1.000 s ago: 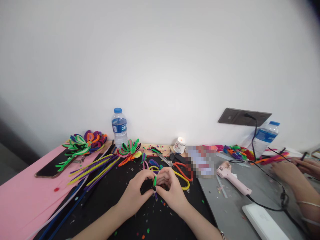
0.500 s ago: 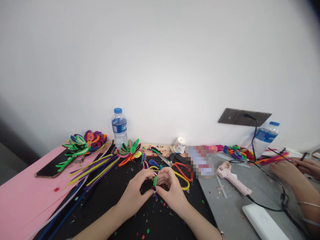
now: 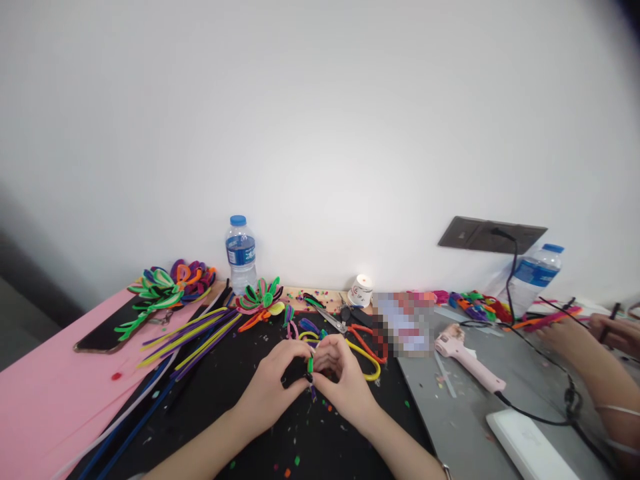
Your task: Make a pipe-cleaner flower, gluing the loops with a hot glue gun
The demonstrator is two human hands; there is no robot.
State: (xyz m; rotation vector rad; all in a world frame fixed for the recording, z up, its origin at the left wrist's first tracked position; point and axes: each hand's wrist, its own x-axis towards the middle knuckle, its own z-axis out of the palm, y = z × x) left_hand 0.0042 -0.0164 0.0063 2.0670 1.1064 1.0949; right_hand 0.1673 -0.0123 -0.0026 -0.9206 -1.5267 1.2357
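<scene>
Both of my hands meet over the black mat point(image 3: 235, 400). My left hand point(image 3: 277, 373) pinches a small piece of pipe cleaner point(image 3: 311, 364), green with black and purple parts, between thumb and fingers. My right hand point(image 3: 343, 377) grips the same piece from the other side with curled fingers. Much of the piece is hidden by my fingertips. Just beyond the hands lie scissors with orange handles point(image 3: 367, 340), a curved yellow pipe cleaner point(image 3: 373, 370) and short purple pieces point(image 3: 309, 327). A pipe cleaner flower point(image 3: 263, 298) in green, pink and black sits behind my left hand.
Yellow and purple pipe cleaners point(image 3: 187, 340), a phone point(image 3: 100, 333) and a colourful bundle point(image 3: 175, 287) lie left. A water bottle point(image 3: 241, 257) and paper cup point(image 3: 361, 291) stand by the wall. Right are a pink glue gun point(image 3: 473, 367), its cord and another person's hands point(image 3: 565, 340).
My hands stay almost in place on the pipe cleaner piece, with only a slight shift of the fingers. The whole view has moved a little.
</scene>
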